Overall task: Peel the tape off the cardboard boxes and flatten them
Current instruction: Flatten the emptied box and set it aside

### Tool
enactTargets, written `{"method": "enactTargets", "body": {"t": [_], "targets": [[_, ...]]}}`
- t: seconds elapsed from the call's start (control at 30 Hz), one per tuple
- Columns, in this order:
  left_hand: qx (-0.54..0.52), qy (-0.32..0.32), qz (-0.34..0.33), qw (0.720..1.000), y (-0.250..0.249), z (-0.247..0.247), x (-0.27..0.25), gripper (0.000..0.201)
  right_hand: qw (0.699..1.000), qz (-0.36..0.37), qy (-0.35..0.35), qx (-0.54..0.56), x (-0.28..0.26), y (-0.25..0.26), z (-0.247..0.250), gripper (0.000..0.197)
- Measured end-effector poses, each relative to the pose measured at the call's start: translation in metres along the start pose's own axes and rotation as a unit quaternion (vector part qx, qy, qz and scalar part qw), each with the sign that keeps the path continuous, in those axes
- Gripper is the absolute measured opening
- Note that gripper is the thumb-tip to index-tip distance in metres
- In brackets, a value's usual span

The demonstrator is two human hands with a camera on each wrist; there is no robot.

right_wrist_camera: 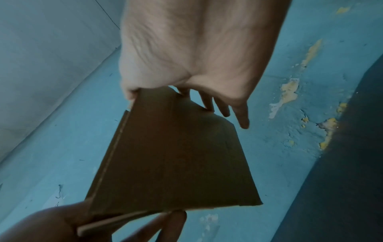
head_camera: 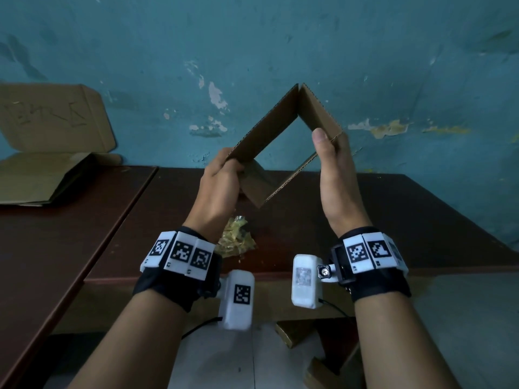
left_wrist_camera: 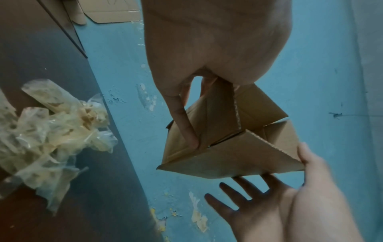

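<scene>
Wrists foremost; left hand (head_camera: 222, 175) grips the cardboard box (head_camera: 280, 141) by one corner, right hand (head_camera: 332, 164) flat-fingered against the opposite corner: flattening step, tube open, next pressing corners together.

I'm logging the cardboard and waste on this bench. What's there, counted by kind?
Open box held in both hands: 1
Flattened cardboard stack, back left: 1
Cardboard sheet leaning on the wall: 1
Wad of peeled tape: 1
Total: 4

Head view downward; wrist views close.
</scene>
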State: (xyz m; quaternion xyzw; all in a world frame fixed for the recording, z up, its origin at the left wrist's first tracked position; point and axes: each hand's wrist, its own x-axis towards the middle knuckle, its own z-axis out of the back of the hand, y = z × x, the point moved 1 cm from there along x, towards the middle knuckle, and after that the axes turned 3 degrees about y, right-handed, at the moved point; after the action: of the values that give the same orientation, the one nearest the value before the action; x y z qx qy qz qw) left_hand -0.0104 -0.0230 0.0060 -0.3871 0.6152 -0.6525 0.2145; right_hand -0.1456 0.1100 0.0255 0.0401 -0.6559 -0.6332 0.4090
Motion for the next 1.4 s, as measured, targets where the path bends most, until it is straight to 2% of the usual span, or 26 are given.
{"method": "enactTargets", "body": {"t": [0.07,0.17,0.23,0.33,0.37,0.47,0.5,0.6,0.63,0.8,1.0,1.13,1.27,1.4], "targets": [[-0.026,-0.002,0.013,1.0,-0.001,0.0,0.0,0.024,0.999,-0.007,0.023,0.027,-0.004,0.001,0.0,0.089],[-0.048,0.011,0.05,0.998,0.002,-0.001,0.0,0.031,0.999,-0.004,0.034,0.041,-0.004,-0.004,-0.002,0.105],[-0.066,0.029,0.056,0.996,0.002,-0.003,-0.001,0.041,0.999,-0.002,0.032,0.04,-0.002,-0.009,-0.006,0.111],[-0.07,0.051,0.062,0.994,0.005,-0.008,-0.003,0.072,0.999,-0.004,0.027,0.026,-0.001,-0.017,-0.011,0.101],[-0.084,0.068,0.06,0.992,0.005,-0.01,-0.004,0.077,0.999,-0.005,0.032,0.031,-0.001,-0.018,-0.014,0.102],[-0.165,0.115,0.017,0.98,0.003,-0.017,-0.007,0.068,0.994,-0.032,0.053,0.088,-0.002,-0.017,-0.025,0.119],[-0.18,0.128,0.01,0.975,0.0,-0.02,-0.01,0.07,0.993,-0.043,0.06,0.095,0.001,-0.019,-0.03,0.122],[-0.205,0.186,0.002,0.961,-0.005,-0.03,-0.016,0.096,0.989,-0.048,0.121,0.067,0.011,-0.039,-0.05,0.1],[-0.212,0.194,0.001,0.958,-0.008,-0.033,-0.02,0.097,0.988,-0.043,0.142,0.051,0.011,-0.044,-0.059,0.094],[-0.216,0.207,0.025,0.954,-0.002,-0.032,-0.023,0.095,0.987,-0.034,0.154,-0.045,-0.007,-0.024,-0.079,0.075],[-0.235,0.191,0.046,0.952,-0.005,-0.023,-0.025,0.069,0.983,-0.049,0.145,-0.104,-0.003,-0.024,-0.078,0.051],[-0.221,0.164,0.032,0.961,-0.016,-0.016,-0.028,0.047,0.978,-0.036,0.142,-0.15,-0.004,-0.015,-0.075,0.054],[-0.159,0.124,-0.003,0.979,-0.026,0.004,-0.028,0.034,0.965,-0.012,0.159,-0.208,-0.009,0.0,-0.069,0.058],[-0.136,0.086,-0.026,0.987,-0.039,0.037,-0.033,0.023,0.956,-0.019,0.152,-0.248,-0.011,0.022,-0.084,0.058]]}}
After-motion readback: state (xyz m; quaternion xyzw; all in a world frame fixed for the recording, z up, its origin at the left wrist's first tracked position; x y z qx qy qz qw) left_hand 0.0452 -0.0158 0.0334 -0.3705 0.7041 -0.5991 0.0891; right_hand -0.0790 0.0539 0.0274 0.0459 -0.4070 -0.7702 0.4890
